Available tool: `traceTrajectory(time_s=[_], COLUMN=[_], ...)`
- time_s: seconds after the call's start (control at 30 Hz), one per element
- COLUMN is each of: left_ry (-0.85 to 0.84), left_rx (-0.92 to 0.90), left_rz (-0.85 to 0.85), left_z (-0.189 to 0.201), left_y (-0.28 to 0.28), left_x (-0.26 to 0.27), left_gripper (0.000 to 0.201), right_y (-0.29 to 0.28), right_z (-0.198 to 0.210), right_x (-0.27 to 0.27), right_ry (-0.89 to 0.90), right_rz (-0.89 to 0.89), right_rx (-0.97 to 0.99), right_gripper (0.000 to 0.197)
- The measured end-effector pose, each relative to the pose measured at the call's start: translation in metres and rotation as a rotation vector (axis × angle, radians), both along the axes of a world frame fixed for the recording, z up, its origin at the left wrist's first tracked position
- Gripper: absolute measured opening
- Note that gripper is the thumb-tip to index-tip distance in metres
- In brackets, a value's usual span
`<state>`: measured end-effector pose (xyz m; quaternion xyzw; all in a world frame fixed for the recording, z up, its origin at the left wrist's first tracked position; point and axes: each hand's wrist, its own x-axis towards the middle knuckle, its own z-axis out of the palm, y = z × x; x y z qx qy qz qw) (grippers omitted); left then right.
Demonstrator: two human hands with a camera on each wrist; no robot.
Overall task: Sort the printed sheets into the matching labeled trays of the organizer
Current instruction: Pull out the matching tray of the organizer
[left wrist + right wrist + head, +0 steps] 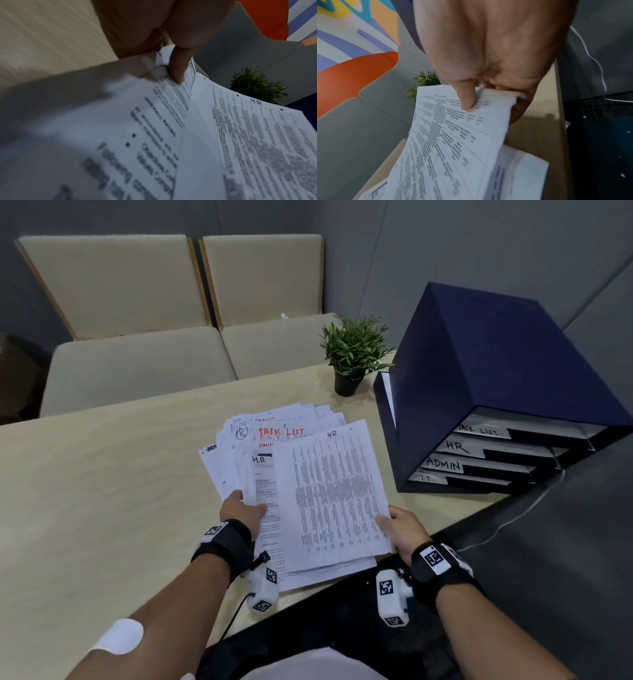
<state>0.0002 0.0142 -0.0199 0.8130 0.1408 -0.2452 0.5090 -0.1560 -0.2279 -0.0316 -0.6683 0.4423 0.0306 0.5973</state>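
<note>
While the right hand [399, 527] pinches an HR sheet [334, 491], the left hand [241, 508] pins the fanned pile [270, 436]; most sorting remains, organizer [486, 378] at two o'clock.

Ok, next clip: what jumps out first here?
The fanned pile of printed sheets at the table's middle, red "TASK LIST" on top. The right hand pinches a dense sheet marked HR. At right stands the navy organizer, its trays labelled TASK LIST, HR, ADMIN, IT.

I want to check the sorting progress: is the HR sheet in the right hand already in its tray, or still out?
Out. The right hand pinches the HR sheet above the paper pile, apart from the HR tray.
</note>
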Motion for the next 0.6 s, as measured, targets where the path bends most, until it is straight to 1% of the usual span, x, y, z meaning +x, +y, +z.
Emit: traceTrajectory(time_s=[0.17, 0.27, 0.37, 0.43, 0.47, 0.53, 0.6], left_ry=[0.028, 0.023, 0.017, 0.007, -0.004, -0.038, -0.057], left_rx=[-0.024, 0.004, -0.001, -0.007, -0.007, -0.008, -0.013], left_rz=[0.042, 0.029, 0.033, 0.04, 0.043, 0.048, 0.051], left_z=[-0.011, -0.015, -0.018, -0.021, -0.023, -0.019, -0.017], left_y=[-0.002, -0.004, -0.005, -0.006, -0.006, -0.008, -0.009], left_x=[0.002, 0.004, 0.006, 0.007, 0.009, 0.012, 0.016], left_gripper=[0.073, 0.082, 0.08, 0.074, 0.068, 0.048, 0.038], right_y=[0.01, 0.012, 0.015, 0.017, 0.017, 0.016, 0.013], right_z=[-0.007, -0.009, -0.006, -0.002, -0.001, 0.003, 0.007], right_x=[0.001, 0.002, 0.004, 0.006, 0.006, 0.008, 0.01], right_ry=[0.089, 0.103, 0.093, 0.08, 0.065, 0.03, -0.002], right_rz=[0.13, 0.151, 0.125, 0.119, 0.125, 0.119, 0.073], right_rx=[-0.039, -0.038, -0.057, -0.043, -0.032, -0.039, -0.064], right_gripper=[0.01, 0.014, 0.022, 0.02, 0.018, 0.019, 0.022])
